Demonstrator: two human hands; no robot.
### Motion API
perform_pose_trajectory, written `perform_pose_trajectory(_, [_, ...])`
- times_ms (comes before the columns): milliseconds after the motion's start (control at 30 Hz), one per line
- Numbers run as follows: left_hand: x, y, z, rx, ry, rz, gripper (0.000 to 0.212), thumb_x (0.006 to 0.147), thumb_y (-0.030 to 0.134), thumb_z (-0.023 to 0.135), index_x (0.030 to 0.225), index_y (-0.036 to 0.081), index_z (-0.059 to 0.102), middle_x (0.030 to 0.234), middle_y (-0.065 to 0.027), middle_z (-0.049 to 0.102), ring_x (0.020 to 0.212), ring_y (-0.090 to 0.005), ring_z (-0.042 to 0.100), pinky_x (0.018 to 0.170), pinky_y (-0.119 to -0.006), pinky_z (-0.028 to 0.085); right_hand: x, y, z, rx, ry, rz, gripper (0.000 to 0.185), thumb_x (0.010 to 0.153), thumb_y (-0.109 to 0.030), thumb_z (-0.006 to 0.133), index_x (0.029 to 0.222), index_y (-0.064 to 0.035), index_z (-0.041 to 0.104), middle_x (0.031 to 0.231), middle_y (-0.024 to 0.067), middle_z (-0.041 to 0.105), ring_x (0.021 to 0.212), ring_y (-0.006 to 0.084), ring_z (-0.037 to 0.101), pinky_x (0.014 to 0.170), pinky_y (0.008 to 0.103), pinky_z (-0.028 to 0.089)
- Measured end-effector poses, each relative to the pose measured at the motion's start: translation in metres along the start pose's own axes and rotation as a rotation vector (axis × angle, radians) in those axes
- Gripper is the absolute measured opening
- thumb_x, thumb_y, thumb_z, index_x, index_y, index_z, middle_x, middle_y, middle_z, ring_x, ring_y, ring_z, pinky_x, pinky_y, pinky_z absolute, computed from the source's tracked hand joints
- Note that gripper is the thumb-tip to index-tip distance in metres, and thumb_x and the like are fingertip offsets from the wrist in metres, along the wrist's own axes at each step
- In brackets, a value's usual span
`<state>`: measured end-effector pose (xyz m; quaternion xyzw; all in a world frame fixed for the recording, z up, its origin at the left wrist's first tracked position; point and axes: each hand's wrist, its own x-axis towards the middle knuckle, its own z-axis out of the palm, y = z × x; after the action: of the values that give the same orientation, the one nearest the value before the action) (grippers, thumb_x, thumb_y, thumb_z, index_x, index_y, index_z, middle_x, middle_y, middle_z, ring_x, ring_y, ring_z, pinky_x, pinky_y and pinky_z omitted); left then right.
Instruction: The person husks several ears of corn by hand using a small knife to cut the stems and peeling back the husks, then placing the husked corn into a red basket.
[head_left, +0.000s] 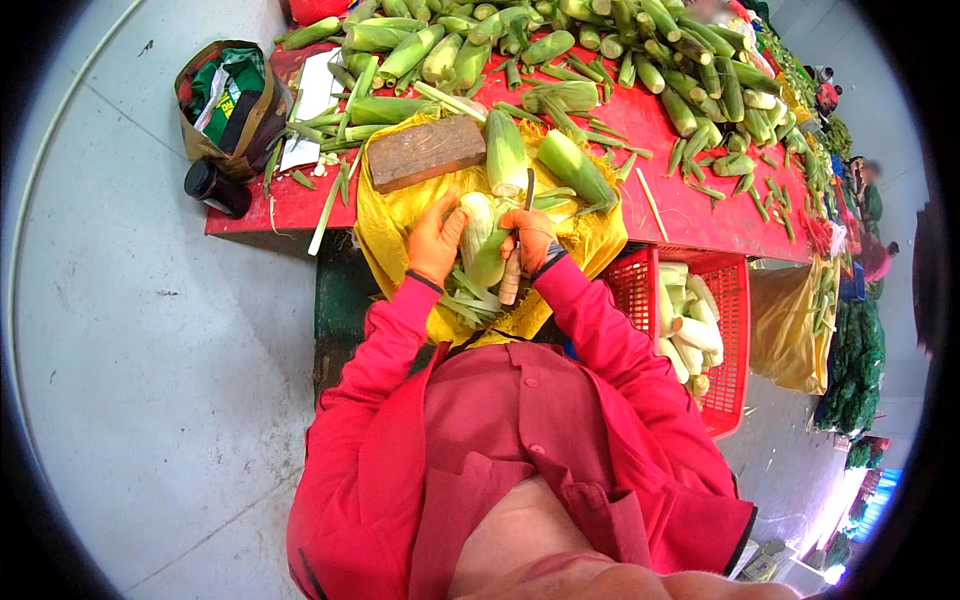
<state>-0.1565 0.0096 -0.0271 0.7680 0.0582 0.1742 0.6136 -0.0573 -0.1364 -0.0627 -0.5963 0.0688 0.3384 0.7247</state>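
In front of me, over a yellow woven sack (427, 191), an ear of corn (474, 221) is partly bared, its green husk hanging downward. My left hand (436, 238), in an orange glove, grips the ear from its left side. In my right hand (531, 234), also gloved in orange, is a knife with a wooden handle (510, 279); its dark blade points away from me. The right fingers touch the husk. Just beyond lie a wooden block (426, 152) and two unpeeled ears. Cut husk strips (471, 300) have gathered on the sack near my lap.
A large heap of green corn (637, 30) covers the far side of the red table (645, 202). To my right, a red plastic crate (731, 330) contains peeled ears. At the left stand a bag (262, 142) and a black jar (217, 189). Husk scraps litter the tabletop.
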Motion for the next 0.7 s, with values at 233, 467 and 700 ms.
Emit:
perform_pose_trajectory(233, [0.000, -0.040, 0.037, -0.603, 0.129, -0.223, 0.058, 0.088, 0.027, 0.067, 0.134, 0.002, 0.043, 0.105, -0.0033, 0.058, 0.090, -0.0136, 0.055, 0.083, -0.027, 0.045, -0.019, 0.010, 0.015, 0.108, -0.142, -0.024, 0.011, 0.075, -0.013, 0.055, 0.075, -0.0019, 0.056, 0.049, 0.0077, 0.050, 0.037, 0.0191, 0.046, 0.039, 0.0303, 0.041])
perform_pose_trajectory(467, [0.017, -0.116, -0.010, -0.499, 0.746, -0.315, 0.045, 0.089, 0.042, 0.062, 0.104, 0.000, 0.058, 0.095, -0.0054, 0.062, 0.080, -0.0136, 0.056, 0.073, -0.030, 0.047, -0.016, 0.021, -0.030, 0.468, 0.073, -0.052, 0.029, 0.073, -0.013, 0.052, 0.095, 0.0028, 0.063, 0.053, 0.0061, 0.052, 0.038, 0.0167, 0.043, 0.039, 0.0295, 0.041])
perform_pose_trajectory(700, [0.021, -0.109, -0.045, -0.386, 0.601, -0.197, 0.046, 0.089, 0.043, 0.061, 0.105, 0.000, 0.059, 0.091, -0.0069, 0.064, 0.078, -0.0156, 0.060, 0.070, -0.030, 0.049, 0.007, 0.025, -0.063, -0.364, 0.109, -0.144, 0.035, 0.080, -0.021, 0.061, 0.106, 0.0023, 0.060, 0.074, 0.0083, 0.064, 0.040, 0.0122, 0.047, 0.038, 0.0259, 0.040])
